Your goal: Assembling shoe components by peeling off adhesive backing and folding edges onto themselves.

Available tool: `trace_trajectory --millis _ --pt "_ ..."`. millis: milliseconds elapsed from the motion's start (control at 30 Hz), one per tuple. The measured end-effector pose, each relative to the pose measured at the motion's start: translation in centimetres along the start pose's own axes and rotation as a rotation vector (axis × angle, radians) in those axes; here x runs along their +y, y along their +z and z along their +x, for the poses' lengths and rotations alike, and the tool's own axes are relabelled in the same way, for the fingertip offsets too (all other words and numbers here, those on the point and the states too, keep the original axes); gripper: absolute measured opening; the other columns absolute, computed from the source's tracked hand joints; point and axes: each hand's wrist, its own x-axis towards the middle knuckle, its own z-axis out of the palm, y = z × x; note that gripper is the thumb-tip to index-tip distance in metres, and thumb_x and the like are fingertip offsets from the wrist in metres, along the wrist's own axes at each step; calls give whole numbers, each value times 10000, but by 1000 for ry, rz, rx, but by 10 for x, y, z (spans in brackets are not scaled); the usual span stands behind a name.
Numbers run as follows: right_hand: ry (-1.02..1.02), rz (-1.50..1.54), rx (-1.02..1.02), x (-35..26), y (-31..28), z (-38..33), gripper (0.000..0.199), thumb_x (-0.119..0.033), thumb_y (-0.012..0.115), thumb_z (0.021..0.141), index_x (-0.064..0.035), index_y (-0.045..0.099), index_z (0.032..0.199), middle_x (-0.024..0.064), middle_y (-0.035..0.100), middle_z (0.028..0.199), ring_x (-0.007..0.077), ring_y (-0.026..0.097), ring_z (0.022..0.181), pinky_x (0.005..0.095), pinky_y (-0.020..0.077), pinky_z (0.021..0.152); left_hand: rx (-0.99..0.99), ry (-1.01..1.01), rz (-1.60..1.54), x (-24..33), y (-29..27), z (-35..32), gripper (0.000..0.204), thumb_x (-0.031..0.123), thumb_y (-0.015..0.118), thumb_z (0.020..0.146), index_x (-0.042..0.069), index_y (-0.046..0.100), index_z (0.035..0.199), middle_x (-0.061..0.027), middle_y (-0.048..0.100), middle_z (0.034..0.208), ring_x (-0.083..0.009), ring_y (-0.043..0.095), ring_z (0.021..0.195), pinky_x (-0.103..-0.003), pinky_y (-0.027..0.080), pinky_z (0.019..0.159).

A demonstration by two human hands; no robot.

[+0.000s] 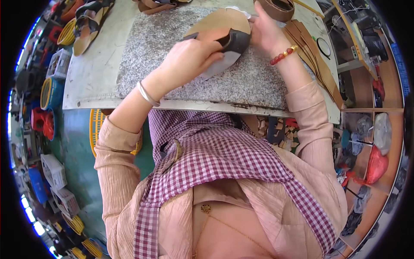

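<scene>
Here, your left hand point(192, 58) lies curled over the near side of a tan sandal sole point(224, 21), fingers closed down on it — the grip looks firm, the knuckles toward you. A dark strap point(235, 41) arcs up off the sole just beside your left fingertips. Your right hand point(265, 32) comes in from the far side, fingers bent and pressed to the sole's edge by the strap; whether it pinches the strap or only steadies the sole, you cannot tell from this angle. A pale sheet point(222, 64) pokes out from under the sole.

All of it sits on a speckled grey stone slab point(155, 43), which rests on a scuffed metal worktable point(92, 73). A stack of tan cut soles point(317, 64) fans out to the right of the slab — near your right wrist, not touching. Finished sandals point(88, 21) lie at the table's far left corner. A yellow basket point(95, 129) shows below the table's near edge.
</scene>
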Motion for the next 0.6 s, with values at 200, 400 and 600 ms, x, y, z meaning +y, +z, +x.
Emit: trace_trajectory --millis 200,400,600 --pt "-515 -864 136 11 42 -12 390 -278 636 971 -19 629 1263 123 692 1175 205 671 1012 272 543 843 111 328 126 -8 13 -4 247 298 640 924 94 709 1044 -66 690 781 -253 669 801 -418 461 1019" --pt "-802 -1480 392 -15 56 -22 323 -183 656 944 -19 626 1221 90 709 1100 194 668 963 293 538 820 212 291 104 -31 14 1 263 272 709 858 92 714 1049 -58 695 848 -228 645 905 -440 357 1117" --pt "-890 -1934 -62 60 64 -77 307 -220 745 833 -94 699 1109 38 695 1014 200 606 956 361 427 919 198 281 46 -29 26 13 183 159 709 826 54 679 973 -67 672 857 -261 601 909 -445 393 1054"
